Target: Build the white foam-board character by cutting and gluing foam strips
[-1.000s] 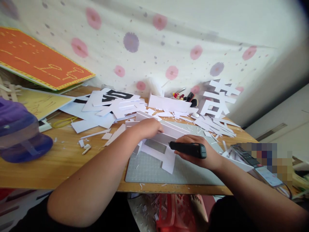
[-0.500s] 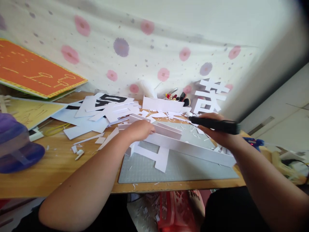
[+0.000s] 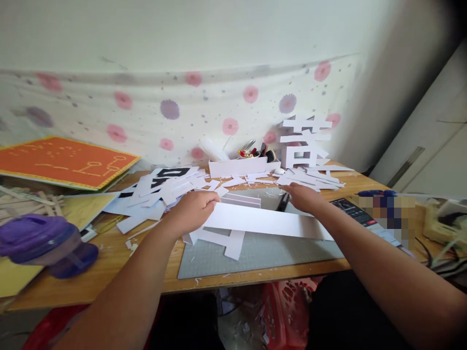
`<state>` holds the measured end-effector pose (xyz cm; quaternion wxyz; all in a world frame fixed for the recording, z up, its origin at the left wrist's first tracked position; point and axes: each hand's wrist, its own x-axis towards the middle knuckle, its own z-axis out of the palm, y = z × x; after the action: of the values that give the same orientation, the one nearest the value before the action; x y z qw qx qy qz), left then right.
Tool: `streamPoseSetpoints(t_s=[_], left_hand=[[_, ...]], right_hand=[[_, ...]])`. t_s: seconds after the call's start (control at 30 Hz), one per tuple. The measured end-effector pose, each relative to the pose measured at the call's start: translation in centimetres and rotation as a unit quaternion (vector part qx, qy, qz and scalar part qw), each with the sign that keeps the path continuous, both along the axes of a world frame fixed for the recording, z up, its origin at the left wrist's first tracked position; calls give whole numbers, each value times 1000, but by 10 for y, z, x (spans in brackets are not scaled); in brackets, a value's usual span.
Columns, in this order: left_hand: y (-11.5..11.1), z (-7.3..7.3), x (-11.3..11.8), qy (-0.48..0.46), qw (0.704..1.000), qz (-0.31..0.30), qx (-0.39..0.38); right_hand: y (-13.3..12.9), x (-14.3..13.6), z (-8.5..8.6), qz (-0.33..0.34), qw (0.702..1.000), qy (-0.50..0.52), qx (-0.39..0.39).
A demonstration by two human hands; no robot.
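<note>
My left hand (image 3: 199, 206) is closed on the left end of a long white strip (image 3: 268, 221) that stands on edge over the grey cutting mat (image 3: 292, 253). Beyond the strip, my right hand (image 3: 301, 197) reaches over the mat, its fingers partly extended beside a dark tool (image 3: 283, 201) lying there. Nothing shows in that hand. A white cut-out shape (image 3: 233, 244) lies flat on the mat in front of the strip. Behind the strip is a narrower white piece (image 3: 244, 200), partly hidden.
White scraps (image 3: 175, 187) cover the back of the wooden table (image 3: 127, 282). A white box (image 3: 237, 167) and a standing white character (image 3: 302, 143) are at the back. A purple bottle (image 3: 54, 243) is at left, a red basket (image 3: 286, 316) below.
My right hand has let go of the black tool, which now lies on the mat. The view has shifted, and the strip appears turned more broadside.
</note>
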<state>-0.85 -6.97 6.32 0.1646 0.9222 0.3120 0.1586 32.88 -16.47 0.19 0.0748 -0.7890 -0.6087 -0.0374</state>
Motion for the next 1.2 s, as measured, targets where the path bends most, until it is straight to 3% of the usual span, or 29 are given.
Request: streamPoseSetpoints(t_s=[0.1, 0.17, 0.23, 0.33, 0.47, 0.6, 0.7, 0.83, 0.93, 1.0, 1.07, 1.13, 1.2], left_hand=[[-21, 0, -9, -13, 999, 43, -15], [-33, 0, -16, -14, 997, 79, -14], [-44, 2, -24, -17, 994, 104, -8], [-65, 7, -38, 21, 996, 86, 14], [-101, 10, -51, 138, 973, 66, 172], [-128, 1, -48, 133, 945, 107, 279], [-137, -7, -44, 118, 948, 131, 265], [-145, -26, -40, 110, 968, 166, 155], [-149, -45, -42, 55, 969, 232, 61], [-148, -56, -45, -10, 955, 294, 37], [-145, -62, -50, -61, 936, 346, 33], [-142, -64, -52, -86, 922, 376, 34], [-139, -63, -52, -97, 919, 381, 42]], right_hand=[[-22, -26, 15, 86, 993, 61, 52], [-40, -54, 22, 239, 963, 104, 64], [-55, -81, 26, 320, 943, 76, 42], [-69, -106, 30, 324, 945, 37, 34], [-80, -112, 37, 342, 936, 30, 79], [-91, -114, 46, 355, 929, 25, 106], [-93, -117, 47, 367, 924, 13, 111], [-89, -117, 43, 396, 906, -33, 144], [-83, -110, 40, 354, 897, -74, 252], [-74, -100, 36, 277, 909, -63, 303], [-61, -85, 29, 170, 951, -21, 256], [-46, -67, 17, 63, 990, 22, 123], [-31, -47, 2, 21, 999, 39, 28]])
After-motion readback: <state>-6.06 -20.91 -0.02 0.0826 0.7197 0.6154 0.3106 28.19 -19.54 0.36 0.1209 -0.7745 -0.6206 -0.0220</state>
